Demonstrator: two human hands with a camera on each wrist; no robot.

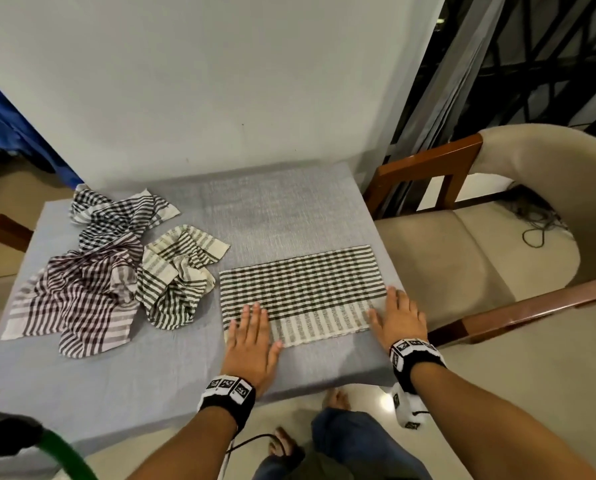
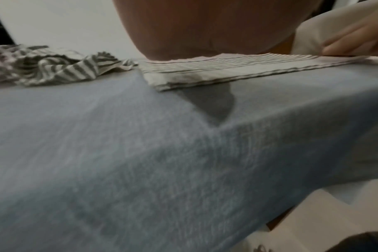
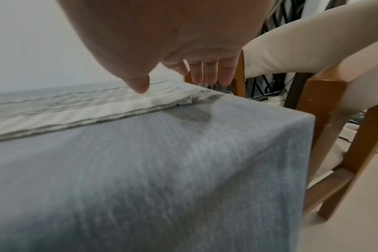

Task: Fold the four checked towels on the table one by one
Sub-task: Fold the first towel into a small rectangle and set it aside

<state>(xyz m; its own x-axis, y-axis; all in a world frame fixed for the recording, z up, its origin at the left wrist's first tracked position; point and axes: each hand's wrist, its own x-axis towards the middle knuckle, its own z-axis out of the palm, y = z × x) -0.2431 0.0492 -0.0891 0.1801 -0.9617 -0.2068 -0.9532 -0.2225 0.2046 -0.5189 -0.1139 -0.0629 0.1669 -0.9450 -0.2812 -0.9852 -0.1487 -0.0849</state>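
Observation:
A green-and-white checked towel (image 1: 303,289) lies folded into a flat rectangle on the right half of the table (image 1: 144,382). My left hand (image 1: 251,327) rests flat on its near left corner, fingers straight. At the towel's near right corner my right hand (image 1: 393,313) lies flat, fingers straight, thumb on the towel's edge (image 3: 140,102). The left wrist view shows the folded towel (image 2: 216,69) edge-on under my palm. Three crumpled checked towels sit at the left: a purple one (image 1: 78,296), a green one (image 1: 175,271) and a black one (image 1: 116,213).
A grey-blue cloth covers the table. A beige chair with wooden arms (image 1: 518,216) stands close against the table's right side. A white wall rises behind. My feet and legs (image 1: 341,441) are below the near edge.

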